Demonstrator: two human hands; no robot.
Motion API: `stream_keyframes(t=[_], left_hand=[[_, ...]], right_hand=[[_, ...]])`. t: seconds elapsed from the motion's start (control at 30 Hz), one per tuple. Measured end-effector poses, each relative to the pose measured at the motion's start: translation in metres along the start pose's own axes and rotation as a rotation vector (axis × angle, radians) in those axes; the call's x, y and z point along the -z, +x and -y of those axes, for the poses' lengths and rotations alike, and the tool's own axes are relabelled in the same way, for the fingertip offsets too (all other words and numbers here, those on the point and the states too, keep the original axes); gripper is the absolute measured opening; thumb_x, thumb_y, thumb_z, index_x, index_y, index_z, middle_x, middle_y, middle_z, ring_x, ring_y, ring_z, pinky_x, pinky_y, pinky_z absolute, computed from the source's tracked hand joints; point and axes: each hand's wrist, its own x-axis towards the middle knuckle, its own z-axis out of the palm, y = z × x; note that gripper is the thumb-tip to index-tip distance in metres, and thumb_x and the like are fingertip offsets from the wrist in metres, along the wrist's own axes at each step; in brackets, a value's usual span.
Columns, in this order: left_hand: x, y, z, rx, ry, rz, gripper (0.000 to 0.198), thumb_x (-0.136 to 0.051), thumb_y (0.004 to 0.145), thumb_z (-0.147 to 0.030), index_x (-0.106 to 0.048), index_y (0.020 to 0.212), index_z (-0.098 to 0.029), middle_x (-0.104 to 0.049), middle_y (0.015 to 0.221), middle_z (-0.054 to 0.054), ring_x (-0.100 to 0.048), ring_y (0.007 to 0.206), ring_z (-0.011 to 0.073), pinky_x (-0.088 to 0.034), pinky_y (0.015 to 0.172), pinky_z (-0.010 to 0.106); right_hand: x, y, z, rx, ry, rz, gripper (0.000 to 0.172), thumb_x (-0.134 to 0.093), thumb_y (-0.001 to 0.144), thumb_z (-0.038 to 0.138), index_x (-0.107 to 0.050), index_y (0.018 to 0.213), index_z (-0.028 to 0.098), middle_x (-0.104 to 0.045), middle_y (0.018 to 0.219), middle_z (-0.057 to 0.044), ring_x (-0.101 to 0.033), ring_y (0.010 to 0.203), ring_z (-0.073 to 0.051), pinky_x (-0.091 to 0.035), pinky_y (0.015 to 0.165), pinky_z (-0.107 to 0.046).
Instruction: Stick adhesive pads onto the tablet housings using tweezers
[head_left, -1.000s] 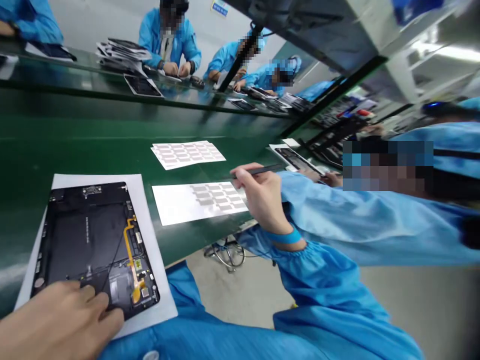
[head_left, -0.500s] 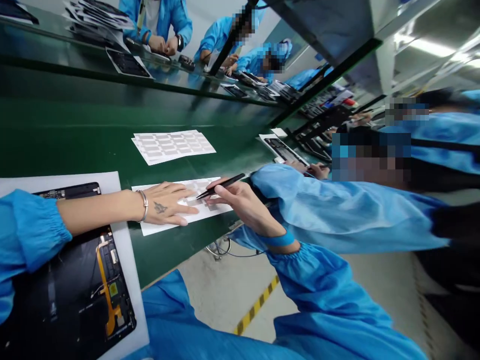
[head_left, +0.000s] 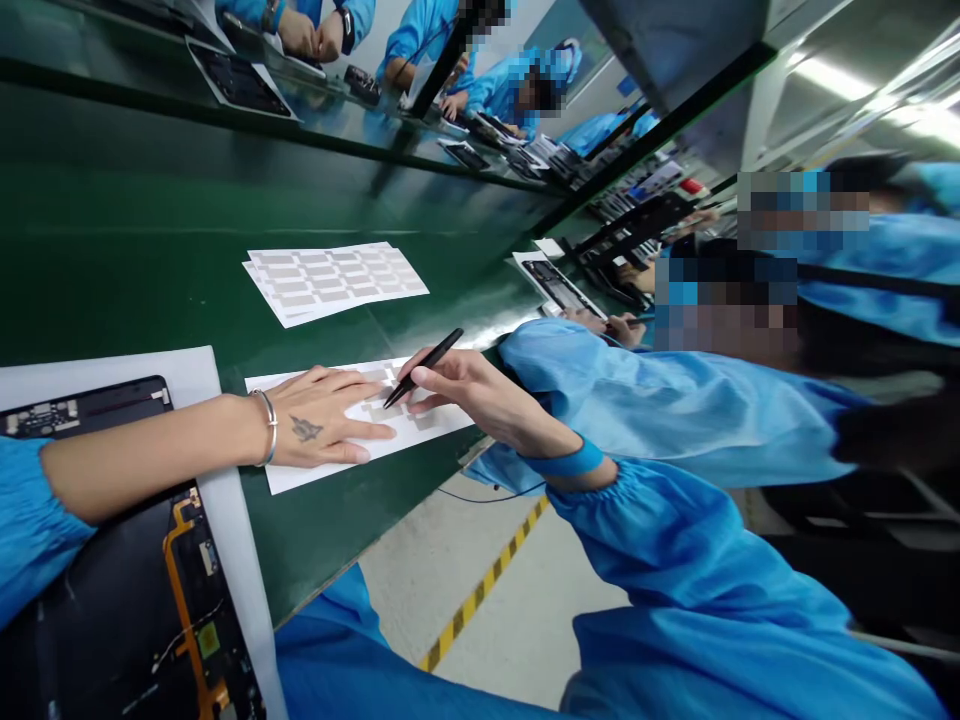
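My left hand [head_left: 319, 418] lies flat, fingers apart, on a white sheet of grey stickers [head_left: 300, 478] at the bench edge. My right hand [head_left: 469, 385] closes round slim black tweezers [head_left: 439, 350]. Their tip points down at a sticker just beyond my left fingertips; whether it touches, I cannot tell. Under my left forearm is an opened tablet-like device [head_left: 90, 610] with an orange flex cable [head_left: 182, 590], resting on a white sheet [head_left: 234, 520]. Part of the device is hidden by my arm and sleeve.
More sticker sheets [head_left: 337, 280] lie farther back on the green bench [head_left: 97, 290]. At right, a co-worker's blue sleeve [head_left: 637, 400] is close to my right arm. A raised shelf [head_left: 135, 90] runs behind, holding another device [head_left: 240, 80]. Co-workers sit beyond it.
The view has shifted slightly. The tweezers stand more steeply, and their tip has moved a little left and down towards my left fingers. My left hand stays flat on the sheet.
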Motion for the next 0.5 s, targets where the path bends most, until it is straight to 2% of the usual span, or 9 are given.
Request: stream_keyframes(t=[0.5], left_hand=[[0.000,0.003,0.000,-0.010,0.015,-0.013,0.037,-0.047,0.104,-0.046,-0.056,0.139,-0.040,-0.041,0.157,0.005,-0.035,0.143,0.0264,-0.033,0.111,0.041]], right_hand=[[0.000,0.004,0.011,-0.046,-0.036,0.073,0.041,-0.078,0.077,0.056,-0.071,0.088,0.017,-0.074,0.082,-0.006,-0.070,0.077,-0.015,-0.062,0.068,-0.028]])
